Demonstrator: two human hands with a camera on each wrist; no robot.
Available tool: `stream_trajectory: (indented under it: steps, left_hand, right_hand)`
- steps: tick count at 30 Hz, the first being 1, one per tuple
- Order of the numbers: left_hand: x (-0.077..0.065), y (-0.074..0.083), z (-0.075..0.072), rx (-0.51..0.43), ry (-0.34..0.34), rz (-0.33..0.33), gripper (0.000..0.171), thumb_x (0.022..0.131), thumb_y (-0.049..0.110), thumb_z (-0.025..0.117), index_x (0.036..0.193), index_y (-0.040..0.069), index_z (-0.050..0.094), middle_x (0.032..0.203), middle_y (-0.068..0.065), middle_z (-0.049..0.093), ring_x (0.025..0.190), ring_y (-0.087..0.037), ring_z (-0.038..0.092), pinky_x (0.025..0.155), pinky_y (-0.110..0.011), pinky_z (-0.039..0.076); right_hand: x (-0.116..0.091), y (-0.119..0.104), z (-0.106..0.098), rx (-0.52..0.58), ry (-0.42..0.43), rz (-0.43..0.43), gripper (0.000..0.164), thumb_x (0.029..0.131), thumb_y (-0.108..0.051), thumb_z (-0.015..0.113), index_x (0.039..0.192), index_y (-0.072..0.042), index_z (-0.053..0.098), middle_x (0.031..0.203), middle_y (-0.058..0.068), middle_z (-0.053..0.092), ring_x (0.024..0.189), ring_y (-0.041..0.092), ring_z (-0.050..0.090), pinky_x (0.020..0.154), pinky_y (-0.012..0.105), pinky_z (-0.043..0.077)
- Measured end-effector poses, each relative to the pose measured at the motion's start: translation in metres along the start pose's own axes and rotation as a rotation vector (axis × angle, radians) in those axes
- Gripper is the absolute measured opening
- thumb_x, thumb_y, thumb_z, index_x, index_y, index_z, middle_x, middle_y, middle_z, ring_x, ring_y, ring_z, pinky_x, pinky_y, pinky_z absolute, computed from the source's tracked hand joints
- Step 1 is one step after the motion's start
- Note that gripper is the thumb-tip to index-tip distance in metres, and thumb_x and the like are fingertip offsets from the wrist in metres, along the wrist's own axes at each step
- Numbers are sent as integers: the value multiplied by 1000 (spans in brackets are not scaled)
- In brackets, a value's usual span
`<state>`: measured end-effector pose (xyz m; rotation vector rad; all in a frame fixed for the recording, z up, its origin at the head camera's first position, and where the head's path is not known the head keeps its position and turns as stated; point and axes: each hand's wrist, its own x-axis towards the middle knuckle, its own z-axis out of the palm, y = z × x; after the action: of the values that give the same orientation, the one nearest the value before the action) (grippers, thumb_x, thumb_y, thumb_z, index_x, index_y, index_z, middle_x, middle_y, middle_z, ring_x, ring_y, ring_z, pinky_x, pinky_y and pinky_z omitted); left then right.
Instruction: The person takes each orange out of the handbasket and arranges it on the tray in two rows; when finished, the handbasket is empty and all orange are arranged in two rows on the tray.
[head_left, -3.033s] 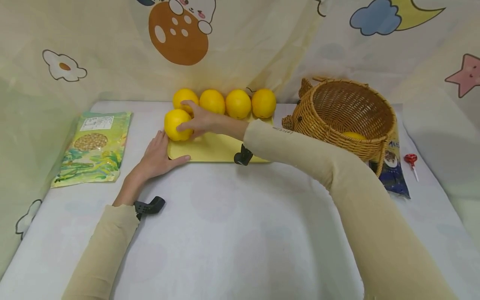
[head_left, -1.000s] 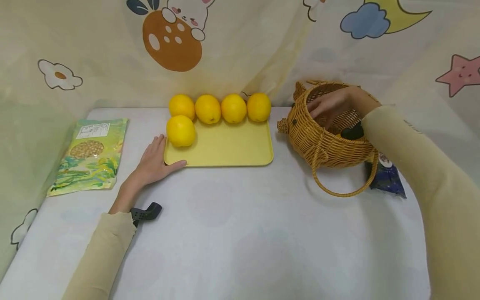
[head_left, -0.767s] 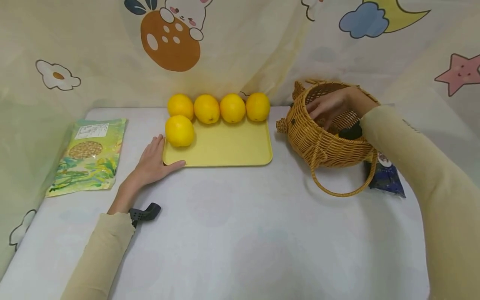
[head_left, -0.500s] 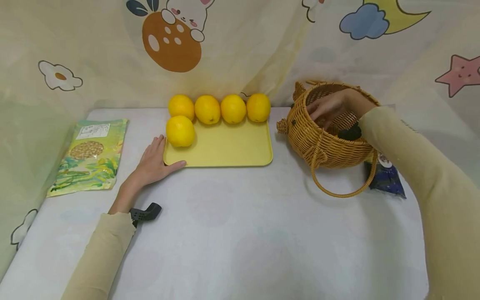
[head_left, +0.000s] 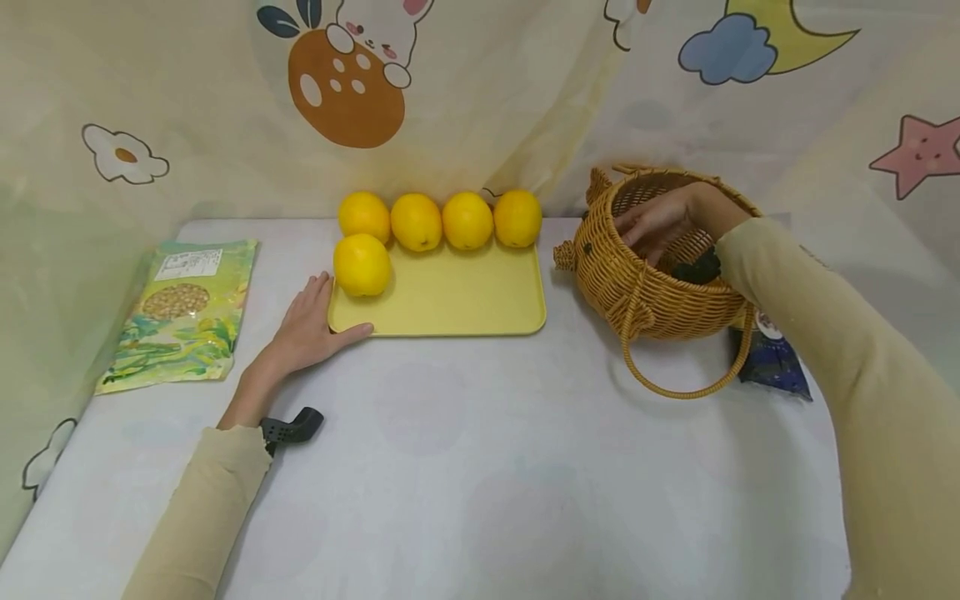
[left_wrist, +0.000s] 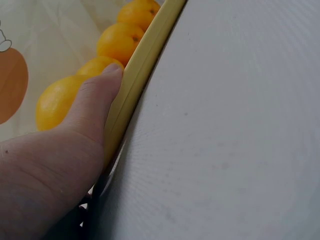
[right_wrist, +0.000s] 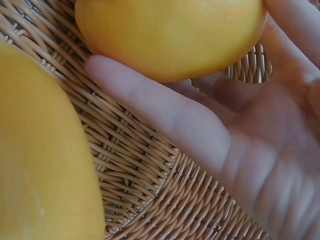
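Observation:
My left hand [head_left: 303, 329] lies at the left front corner of a yellow tray [head_left: 465, 292], fingers straight along its side and thumb on its front rim [left_wrist: 132, 80]. Several oranges form a row at the tray's back, and one more orange [head_left: 362, 265] sits in front of the leftmost. Down inside a wicker basket [head_left: 660, 304] with a pig's snout is my right hand [head_left: 663, 218]. In the right wrist view its thumb and fingers are around an orange [right_wrist: 170, 40]; the far side of that grip is hidden. Another orange [right_wrist: 45, 150] lies beside it in the basket.
A green bag of kernels [head_left: 180, 308] lies on the white table left of the tray. Partly behind the basket is a dark blue packet [head_left: 776, 358]. The basket's looped handle [head_left: 686, 392] hangs over its front. A patterned cloth wall [head_left: 487, 100] stands behind.
Since three seconds ago, my right hand has released an orange at the tray's left side and moved right into the basket, which now stands turned. My left hand has stayed at the tray's corner.

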<state>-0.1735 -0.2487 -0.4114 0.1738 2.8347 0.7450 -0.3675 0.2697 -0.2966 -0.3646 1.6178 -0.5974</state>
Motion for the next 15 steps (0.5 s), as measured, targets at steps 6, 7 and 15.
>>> stream_trajectory:
  steps: [6, 7, 15]
  left_hand:
    - [1, 0, 1, 6, 2, 5, 116, 84, 67, 58, 154, -1, -5, 162, -24, -7, 151, -42, -7, 121, -59, 1]
    - [1, 0, 1, 6, 2, 5, 116, 84, 67, 58, 154, -1, -5, 162, -24, -7, 151, -42, -7, 121, -59, 1]
    - [1, 0, 0, 1, -8, -12, 116, 84, 66, 58, 154, -1, -5, 163, -22, -8, 151, -39, -9, 122, -57, -1]
  right_hand:
    - [-2, -2, 4, 3, 19, 16, 76, 105, -27, 40, 155, -12, -15, 162, 23, -8, 149, 42, 6, 105, 41, 47]
    - [-2, -3, 4, 1, 23, 16, 75, 105, -27, 40, 155, -13, -14, 162, 22, -8, 150, 42, 7, 105, 42, 48]
    - [-6, -6, 7, -71, 103, 33, 82, 102, -27, 49, 156, -18, -11, 163, 19, -9, 149, 42, 12, 103, 41, 50]
